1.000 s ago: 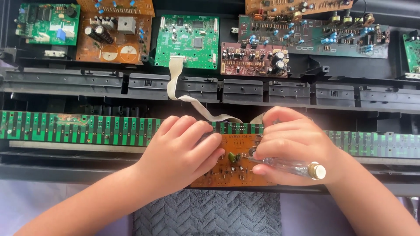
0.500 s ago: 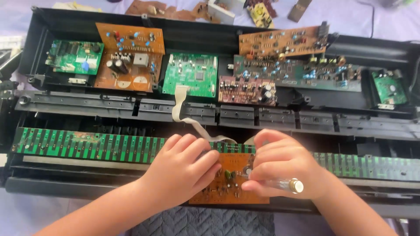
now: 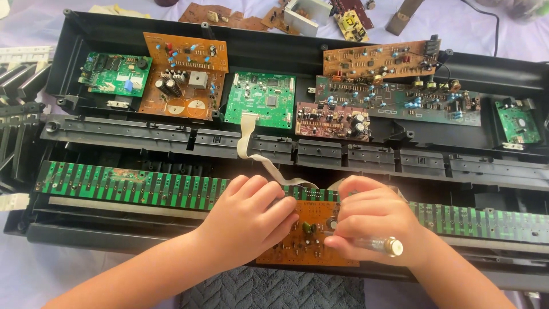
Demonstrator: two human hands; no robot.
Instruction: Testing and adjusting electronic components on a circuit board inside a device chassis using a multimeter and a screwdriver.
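Note:
A small orange circuit board lies at the front middle of an opened black keyboard case. My left hand rests flat on the board's left part, fingers pressing down. My right hand is closed around a clear-handled screwdriver, its metal-capped end pointing right and its tip hidden under my fingers over the board. A white ribbon cable runs from a green board down to the orange board.
A long green contact strip spans the case on both sides of my hands. Several orange and green circuit boards sit along the case's back. Loose board pieces lie beyond it. A dark grey towel lies under the front edge.
The view has pulled back and tilted up, showing more of the case and the table beyond. Both hands stay on the orange board with the screwdriver held as before.

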